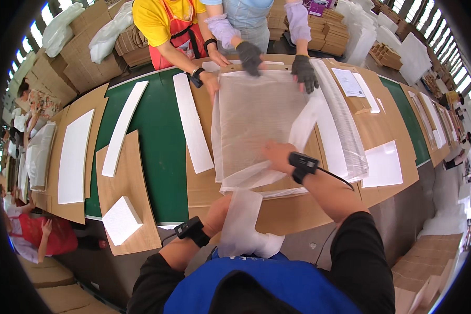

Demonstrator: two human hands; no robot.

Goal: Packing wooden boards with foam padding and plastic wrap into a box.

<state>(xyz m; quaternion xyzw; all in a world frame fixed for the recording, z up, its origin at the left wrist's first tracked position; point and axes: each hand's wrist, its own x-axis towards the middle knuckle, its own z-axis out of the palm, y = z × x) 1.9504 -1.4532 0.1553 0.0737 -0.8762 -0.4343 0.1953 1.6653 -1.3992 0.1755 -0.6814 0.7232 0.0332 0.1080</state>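
A brown flat panel stack wrapped in thin translucent white foam sheet (256, 115) lies in front of me on cardboard. My right hand (278, 156) is over its near right part, touching or just above the sheet; its fingers are blurred by motion. A loose strip of the white wrap (302, 125) runs up from beside that hand. My left hand (224, 205) is at the near left corner, its fingers hidden behind a hanging piece of translucent wrap (240, 217). Across the table, a co-worker's dark-gloved hands (304, 74) and another co-worker's bare hand (210, 83) are at the far edge.
White foam strips (192, 123) and a wooden board (124, 183) with a white foam block (121, 220) lie to the left on the green table (162, 172). More wrapped panels (345, 131) and papers (349, 82) are at right. Cardboard stacks (324, 34) stand behind.
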